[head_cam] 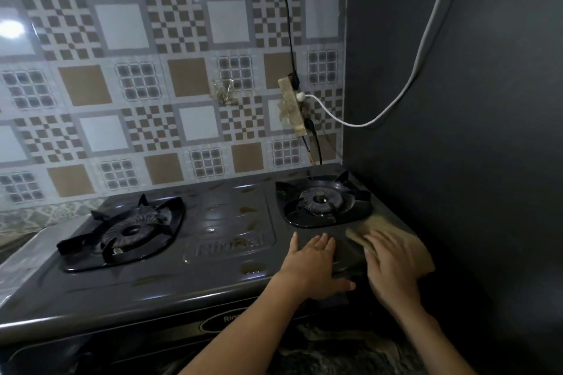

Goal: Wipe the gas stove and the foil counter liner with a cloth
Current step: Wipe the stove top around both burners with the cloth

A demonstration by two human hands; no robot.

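A dark grey two-burner gas stove fills the lower middle of the view. A beige cloth lies on its front right corner, by the right burner. My right hand presses flat on the cloth with fingers spread; the hand is blurred. My left hand rests flat on the stove top just left of the cloth, fingers straight, thumb over the front edge. The foil counter liner shows as a shiny strip at the left of the stove.
A dark wall stands close on the right of the stove. The tiled backsplash carries a power strip with a white cable and black cords hanging above the right burner. The left burner has its grate on.
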